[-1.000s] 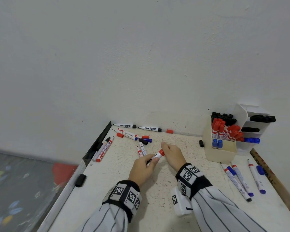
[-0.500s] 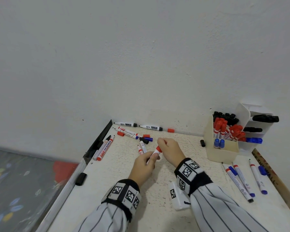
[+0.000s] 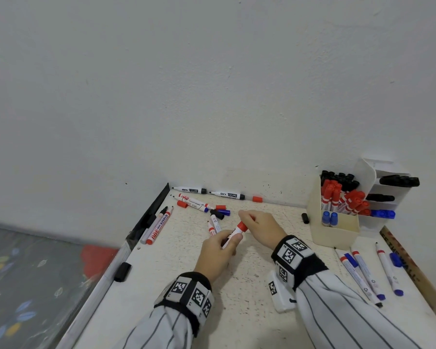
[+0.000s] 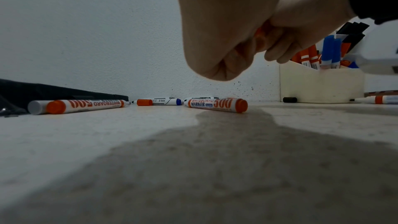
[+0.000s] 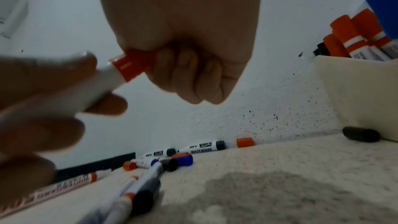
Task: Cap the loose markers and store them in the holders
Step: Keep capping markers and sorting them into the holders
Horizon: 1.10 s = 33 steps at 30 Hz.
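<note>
A white marker (image 3: 233,235) with a red cap (image 3: 241,226) is held just above the middle of the table. My left hand (image 3: 230,241) grips its barrel (image 5: 103,81). My right hand (image 3: 246,220) pinches the red cap (image 5: 131,67), which sits over the marker's end. A cream holder box (image 3: 335,233) at the right holds upright red, black and blue markers. Behind it a white tiered holder (image 3: 385,195) has black and blue markers lying in it.
Uncapped markers (image 3: 190,190) and loose caps (image 3: 257,199) lie scattered along the back wall and at the far left. A black cap (image 3: 305,218) lies by the cream box. More markers (image 3: 363,273) and a wooden ruler (image 3: 408,263) lie at the right.
Both hands keep hold of the same marker and cap. They have drifted only slightly over the table.
</note>
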Tool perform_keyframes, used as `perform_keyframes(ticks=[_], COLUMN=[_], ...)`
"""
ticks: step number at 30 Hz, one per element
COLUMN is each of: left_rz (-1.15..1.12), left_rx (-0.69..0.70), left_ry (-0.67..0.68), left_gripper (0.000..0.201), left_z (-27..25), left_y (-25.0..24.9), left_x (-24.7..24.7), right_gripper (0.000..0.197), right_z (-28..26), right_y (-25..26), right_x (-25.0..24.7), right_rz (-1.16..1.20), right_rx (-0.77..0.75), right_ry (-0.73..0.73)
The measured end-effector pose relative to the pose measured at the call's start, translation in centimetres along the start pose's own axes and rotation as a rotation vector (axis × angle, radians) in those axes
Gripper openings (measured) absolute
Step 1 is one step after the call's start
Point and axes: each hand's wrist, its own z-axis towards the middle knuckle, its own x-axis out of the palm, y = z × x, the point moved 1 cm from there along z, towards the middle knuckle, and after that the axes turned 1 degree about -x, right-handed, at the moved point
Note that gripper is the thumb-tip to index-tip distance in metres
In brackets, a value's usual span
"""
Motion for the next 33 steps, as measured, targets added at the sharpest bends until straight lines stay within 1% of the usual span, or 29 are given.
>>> perform_keyframes(ticks=[1, 2, 4, 5, 7, 8, 11, 13, 15, 18, 21, 25, 27, 30, 33], left_rz=[0.001, 0.036, 0.209, 0.33, 0.547, 0.592, 0.585, 0.566, 0.556, 0.555, 0.559, 0.541, 0.502, 0.456, 0.404], left_rx=[-0.025, -0.054, -0.128, -0.165, -0.231, -0.259, -0.308, -0.315, -0.313, -0.31, -0.363, -0.396, -0.379, -0.305, -0.244], left_ry=[-0.02, -0.046, -0.097, -0.106, -0.077, -0.061, -0.041, -0.035, -0.021, 0.028, 0.027, -0.018, -0.071, -0.145, -0.188], left_gripper=[0.01, 0.021, 0.042, 0.045, 0.036, 0.03, 0.024, 0.019, 0.014, 0.021, 0.021, 0.02, 0.017, 0.015, 0.012], left_z=[0.1, 0.3, 0.7, 0.8, 0.7, 0.6, 0.6, 0.6, 0.4, 0.3, 0.2, 0.1, 0.1, 0.1, 0.1], left_y=[0.2, 0.8, 2.0, 2.3, 2.7, 2.7, 2.7, 2.5, 2.2, 1.7, 1.2, 0.8, 0.8, 0.9, 0.7], left_x=[-0.1, -0.2, -0.3, -0.4, -0.4, -0.4, -0.6, -0.8, -0.8, -0.8, -0.8, -0.9, -0.9, -1.0, -1.0], right_gripper=[0.04, 0.038, 0.033, 0.031, 0.02, 0.015, 0.006, 0.01, 0.018, 0.022, 0.023, 0.024, 0.023, 0.022, 0.02], right_z=[0.1, 0.2, 0.0, -0.2, -0.8, -1.1, -2.2, -3.1, -4.2, -6.4, -8.5, -10.2, -10.7, -10.8, -10.5], right_y=[0.1, 0.0, 0.0, 0.0, -0.1, -0.1, -0.8, -1.5, -2.4, -4.1, -6.5, -9.9, -11.0, -12.2, -13.3], right_x=[-0.4, -0.8, -2.1, -2.9, -4.9, -6.0, -9.3, -11.5, -13.5, -16.3, -18.8, -20.6, -20.8, -20.4, -19.7], right_rz=[0.005, 0.041, 0.18, 0.244, 0.328, 0.348, 0.345, 0.34, 0.273, 0.107, -0.043, -0.107, -0.128, -0.165, -0.164], right_rx=[-0.008, -0.007, 0.008, 0.01, -0.017, -0.045, -0.118, -0.134, -0.139, -0.169, -0.137, -0.073, -0.048, -0.024, 0.004], right_ry=[-0.014, -0.045, -0.133, -0.184, -0.302, -0.367, -0.552, -0.658, -0.762, -0.896, -0.959, -1.014, -1.009, -0.983, -0.96])
